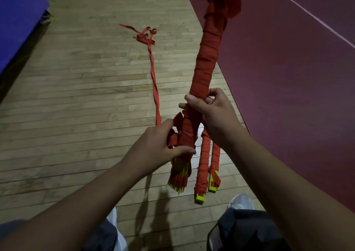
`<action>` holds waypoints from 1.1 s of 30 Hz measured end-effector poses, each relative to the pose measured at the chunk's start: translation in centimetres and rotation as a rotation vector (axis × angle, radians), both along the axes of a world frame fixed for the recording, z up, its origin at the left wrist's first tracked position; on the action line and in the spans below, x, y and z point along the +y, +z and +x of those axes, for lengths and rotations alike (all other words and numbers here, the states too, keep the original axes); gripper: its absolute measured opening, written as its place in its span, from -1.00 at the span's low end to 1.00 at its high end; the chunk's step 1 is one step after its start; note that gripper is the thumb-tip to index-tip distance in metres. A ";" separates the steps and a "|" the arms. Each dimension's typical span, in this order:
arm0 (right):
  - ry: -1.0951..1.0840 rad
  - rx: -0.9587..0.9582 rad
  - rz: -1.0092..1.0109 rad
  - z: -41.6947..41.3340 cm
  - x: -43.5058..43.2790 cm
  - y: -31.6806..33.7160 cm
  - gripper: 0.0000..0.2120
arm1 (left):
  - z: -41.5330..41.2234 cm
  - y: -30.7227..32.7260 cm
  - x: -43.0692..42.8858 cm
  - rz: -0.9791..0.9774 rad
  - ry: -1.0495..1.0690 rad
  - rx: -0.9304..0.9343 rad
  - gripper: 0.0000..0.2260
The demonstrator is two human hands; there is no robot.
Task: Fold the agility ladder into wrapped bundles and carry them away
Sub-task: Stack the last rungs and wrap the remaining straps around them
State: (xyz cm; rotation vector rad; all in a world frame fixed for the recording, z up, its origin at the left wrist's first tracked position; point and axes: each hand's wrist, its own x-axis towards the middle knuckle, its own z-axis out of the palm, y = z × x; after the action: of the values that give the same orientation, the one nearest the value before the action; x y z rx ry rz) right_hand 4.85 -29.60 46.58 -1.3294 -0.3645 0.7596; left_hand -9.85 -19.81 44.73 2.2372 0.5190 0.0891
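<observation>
A person holds a long wrapped bundle (pixel 206 58) of agility ladder over a gym floor, seen from above at the centre of the frame. Its long axis runs from lower centre up to the top edge, leaning slightly right. The splayed yellow rung ends (pixel 179 175) point down toward the person's feet, and the far end, capped with loose red folds, points up and away.

The right hand (pixel 209 112) grips the bundle about a third of the way up, with the thumb across the near face and the fingers curled round behind. The left hand (pixel 159 147) is lower, just above the yellow ends. Its thumb presses across the red wrapping and its fingers close on a slack loop of webbing at the bundle's left side.

Two slimmer bundles (pixel 204 154) hang side by side below the right wrist, roughly parallel to the large one and with their yellow tips pointing down. What holds them up cannot be told.

A loose strap (pixel 154 77) trails from near the left hand up across the wooden floor (pixel 76 97) and ends in a tangle of curls at upper centre.

At right lies a maroon court surface (pixel 288 77) crossed by a white line (pixel 307 12). A blue mat (pixel 17 20) fills the upper left corner, and a pale shoe (pixel 241 201) shows at the bottom right.
</observation>
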 end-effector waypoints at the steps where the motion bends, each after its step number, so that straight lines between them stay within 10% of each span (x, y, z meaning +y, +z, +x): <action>1: -0.023 -0.006 -0.021 -0.1 0.1 0.0 -0.50 | 0.1 -0.1 -0.2 0.024 0.011 -0.009 -0.34; 9: -0.075 -0.072 -0.147 -0.2 0.2 -0.5 -0.51 | 0.5 -0.9 -0.3 -0.022 -0.045 -0.041 -0.57; 17: 0.086 0.432 0.245 1.2 -0.3 1.1 -0.59 | -0.1 0.2 2.2 -0.688 -0.278 -0.101 -0.58; 33: 0.106 -0.006 0.144 1.8 -0.9 0.4 -0.76 | 0.5 -0.1 3.3 -0.001 -0.156 0.166 -0.82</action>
State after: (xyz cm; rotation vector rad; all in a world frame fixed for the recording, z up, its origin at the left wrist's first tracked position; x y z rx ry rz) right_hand 6.68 -30.51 46.99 -1.1843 -0.4891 0.8031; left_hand -9.38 -16.51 44.62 2.2872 0.4305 -0.1779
